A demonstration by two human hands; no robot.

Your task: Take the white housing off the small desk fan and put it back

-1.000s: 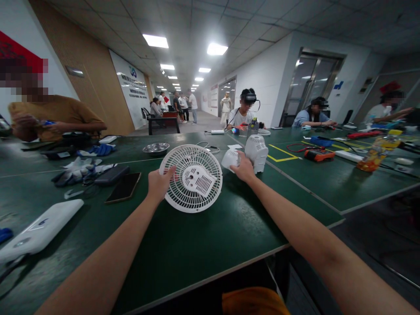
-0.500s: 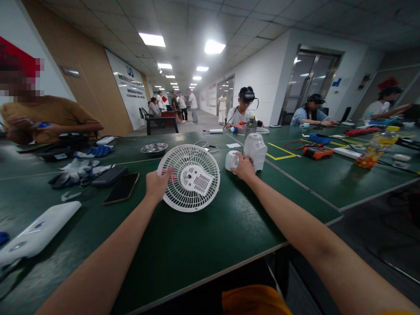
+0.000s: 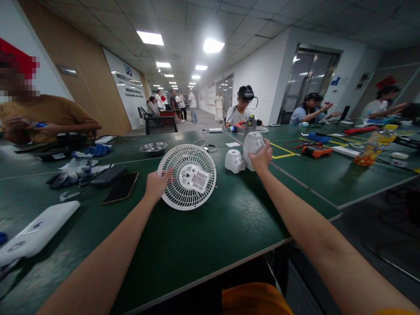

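A round white fan grille point(image 3: 188, 199) stands tilted on the green table, its back with a slotted plate turned toward me. My left hand point(image 3: 157, 183) grips its left rim, thumb over the ribs. Farther right, my right hand point(image 3: 262, 155) is closed around a tall white plastic fan housing point(image 3: 251, 151), fingers on its right side and thumb in front. Just left of that housing sits a smaller white vented cover point(image 3: 234, 161), which no hand touches. The lower part of the tall housing is partly hidden by my hand.
Behind the grille lies a metal bowl point(image 3: 153, 148). On the left are a phone point(image 3: 120, 188), a dark power bank point(image 3: 109, 176), gloves point(image 3: 70, 170) and a white device point(image 3: 41, 229). A bottle point(image 3: 376, 146) and an orange meter point(image 3: 316, 150) stand right. Co-workers sit around the table.
My right hand has moved right, from the small white cover to the tall housing, and now grips it. My left hand keeps hold of the grille.
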